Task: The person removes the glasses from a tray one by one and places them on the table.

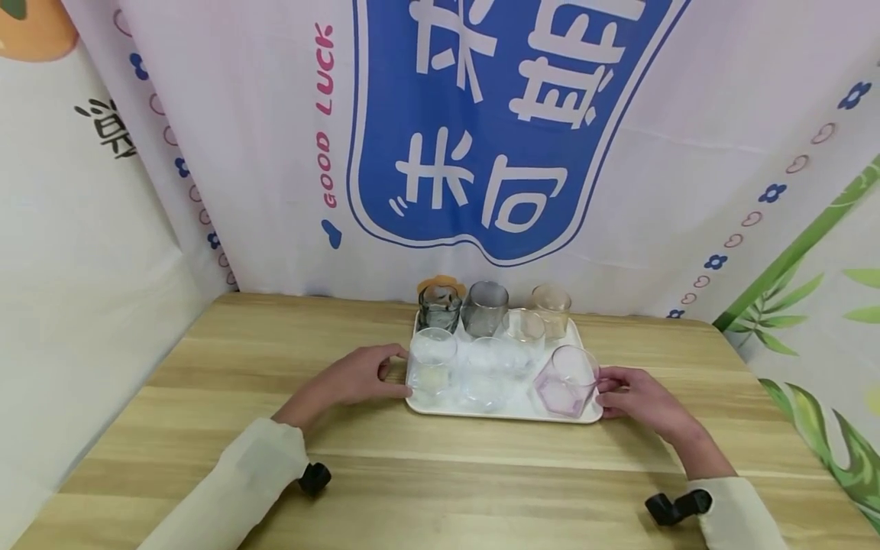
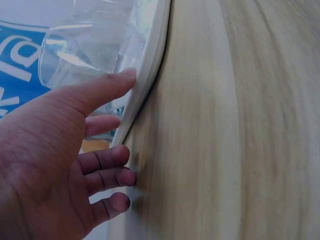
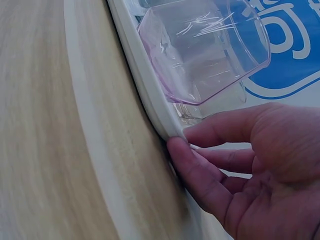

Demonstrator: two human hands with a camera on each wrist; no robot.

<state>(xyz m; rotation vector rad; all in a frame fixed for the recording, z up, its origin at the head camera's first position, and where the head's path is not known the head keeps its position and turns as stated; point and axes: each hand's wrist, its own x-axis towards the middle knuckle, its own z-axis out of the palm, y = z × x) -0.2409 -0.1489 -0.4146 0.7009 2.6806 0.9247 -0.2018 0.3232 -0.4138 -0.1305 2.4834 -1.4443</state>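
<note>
A white tray (image 1: 505,417) lies on the wooden table, bearing several drinking glasses. In its front row stand two clear glasses (image 1: 433,370) and a pink-tinted glass (image 1: 565,391) with an angular base. Behind are a dark patterned glass (image 1: 440,309), a smoky grey glass (image 1: 485,309), a clear glass (image 1: 524,327) and an amber glass (image 1: 551,305). My left hand (image 1: 360,374) is at the tray's left edge, thumb touching the rim (image 2: 150,62) and the other fingers loosely bent. At the right front corner, my right hand (image 1: 642,401) pinches the tray's rim (image 3: 162,117).
The wooden table (image 1: 440,489) extends in front of the tray and to both sides. A printed curtain (image 1: 275,191) hangs right behind the table's far edge. Black camera mounts (image 1: 315,480) sit at both wrists.
</note>
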